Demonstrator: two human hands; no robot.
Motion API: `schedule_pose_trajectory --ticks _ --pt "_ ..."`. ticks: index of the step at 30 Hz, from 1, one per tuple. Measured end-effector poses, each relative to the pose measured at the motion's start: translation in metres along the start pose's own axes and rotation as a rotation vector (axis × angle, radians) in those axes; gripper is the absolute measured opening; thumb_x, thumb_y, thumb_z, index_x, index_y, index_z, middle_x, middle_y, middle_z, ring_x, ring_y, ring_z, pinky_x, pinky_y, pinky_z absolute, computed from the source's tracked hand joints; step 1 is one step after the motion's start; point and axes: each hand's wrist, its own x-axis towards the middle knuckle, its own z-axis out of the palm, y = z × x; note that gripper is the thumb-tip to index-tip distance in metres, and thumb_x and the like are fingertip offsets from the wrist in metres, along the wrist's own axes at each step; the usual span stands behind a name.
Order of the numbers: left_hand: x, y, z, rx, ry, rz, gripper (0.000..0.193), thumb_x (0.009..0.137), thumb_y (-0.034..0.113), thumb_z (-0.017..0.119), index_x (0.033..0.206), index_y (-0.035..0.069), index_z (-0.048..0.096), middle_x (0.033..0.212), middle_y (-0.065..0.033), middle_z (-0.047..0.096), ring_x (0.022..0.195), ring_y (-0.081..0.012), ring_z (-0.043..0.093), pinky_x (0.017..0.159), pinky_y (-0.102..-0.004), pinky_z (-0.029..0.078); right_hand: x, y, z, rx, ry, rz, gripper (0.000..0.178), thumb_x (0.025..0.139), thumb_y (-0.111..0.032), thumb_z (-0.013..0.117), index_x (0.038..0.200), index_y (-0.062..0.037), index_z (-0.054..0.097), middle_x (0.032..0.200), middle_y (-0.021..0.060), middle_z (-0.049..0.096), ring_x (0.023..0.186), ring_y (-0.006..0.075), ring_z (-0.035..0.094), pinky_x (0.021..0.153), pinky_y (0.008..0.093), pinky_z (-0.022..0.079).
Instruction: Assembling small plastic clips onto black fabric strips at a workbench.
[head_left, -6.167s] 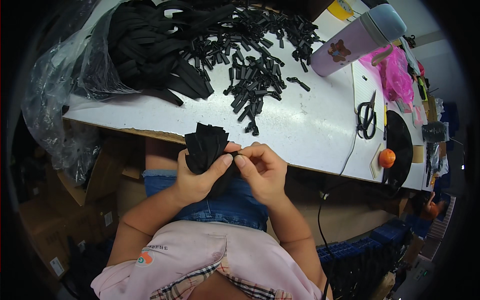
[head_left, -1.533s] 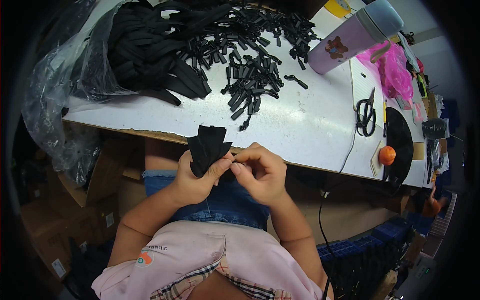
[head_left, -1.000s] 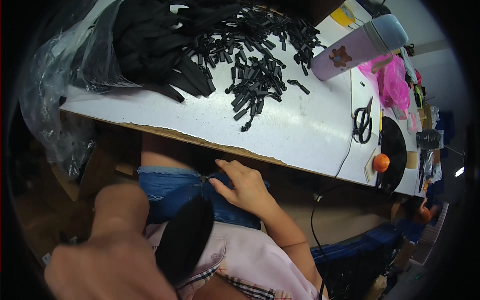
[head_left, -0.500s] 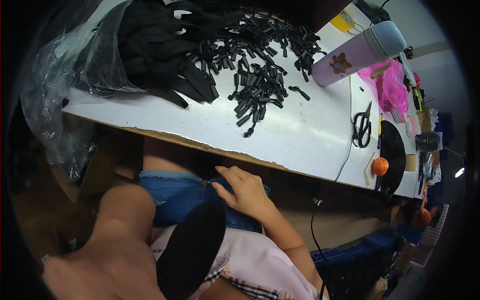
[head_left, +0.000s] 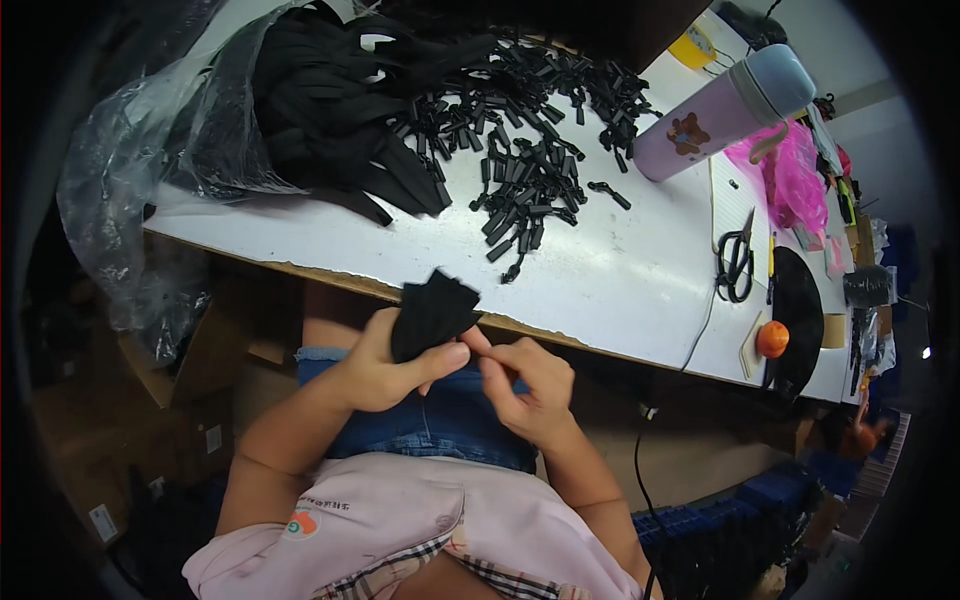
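Observation:
My left hand [head_left: 372, 372] is closed around a bundle of black fabric strips [head_left: 436, 316], whose squared ends fan upward in front of the table edge. Its thumb points across toward my right hand [head_left: 537, 388]. The right fingers are pinched together beside the bundle's lower right side, close to the left fingertips; what they hold, if anything, is too small to make out. Both hands are over my lap. On the table, small black cord pulls [head_left: 525, 190] lie in a loose heap beyond my hands. More black strips [head_left: 325, 110] spill from a clear plastic bag [head_left: 215, 135] at left.
The white table [head_left: 390, 245] has a worn front edge. A lilac bottle [head_left: 705, 125] stands at right. Near it lie black scissors [head_left: 735, 262], an orange fruit [head_left: 772, 339], a black curved piece [head_left: 799, 325] and a pink plastic bag [head_left: 795, 185]. A cable hangs over the edge.
My left arm, stretched and blurred at lower left with a black strip beside it, has come back to my lap with the strips in hand. My right hand has risen to meet it.

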Motion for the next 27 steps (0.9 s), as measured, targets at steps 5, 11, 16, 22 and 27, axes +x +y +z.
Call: schedule_pose_trajectory --ticks 5,11,16,22,27 --pt "0.011 -0.038 0.007 -0.165 -0.118 -0.097 0.021 0.083 0.019 0.055 0.095 0.001 0.057 0.062 0.0005 0.050 0.046 -0.0045 0.044 0.041 -0.0176 0.035 0.007 -0.013 -0.013 -0.028 0.243 -0.177 0.026 0.064 0.002 0.064 0.090 0.0004 0.059 0.069 0.0073 0.053 0.052 0.0135 0.050 0.048 0.0218 0.040" --pt "0.012 -0.039 0.008 -0.258 -0.182 -0.101 0.022 0.082 0.019 0.056 0.095 0.001 0.054 0.060 0.0016 0.048 0.044 -0.0045 0.043 0.041 -0.0161 0.034 0.015 -0.007 -0.010 -0.158 0.200 -0.223 0.034 0.065 0.005 0.064 0.098 0.0024 0.056 0.082 0.0120 0.052 0.066 0.0160 0.054 0.056 0.0220 0.043" --pt "0.007 -0.041 0.013 -0.265 0.082 0.030 0.027 0.077 0.017 0.063 0.094 0.000 0.051 0.073 -0.0041 0.050 0.053 -0.0068 0.048 0.044 -0.0175 0.040 0.002 -0.011 -0.010 0.539 0.130 0.166 0.013 0.072 0.003 0.062 0.084 0.0025 0.057 0.077 0.0097 0.056 0.063 0.0117 0.054 0.051 0.0199 0.042" --pt "0.004 -0.043 0.023 -0.174 0.117 0.206 0.017 0.080 0.011 0.059 0.091 0.000 0.051 0.080 -0.0051 0.053 0.064 -0.0084 0.051 0.052 -0.0198 0.044 0.000 -0.010 -0.012 0.654 0.039 0.332 0.004 0.077 0.001 0.057 0.079 0.0038 0.057 0.069 0.0072 0.057 0.054 0.0086 0.052 0.048 0.0192 0.042" --pt "0.007 -0.046 0.018 0.087 0.169 0.347 0.011 0.081 0.009 0.057 0.089 0.003 0.053 0.080 -0.0042 0.055 0.067 -0.0078 0.051 0.055 -0.0212 0.044 0.002 -0.004 -0.005 0.545 0.088 0.196 0.004 0.077 0.000 0.057 0.078 0.0036 0.057 0.069 0.0063 0.056 0.054 0.0080 0.051 0.046 0.0183 0.040"
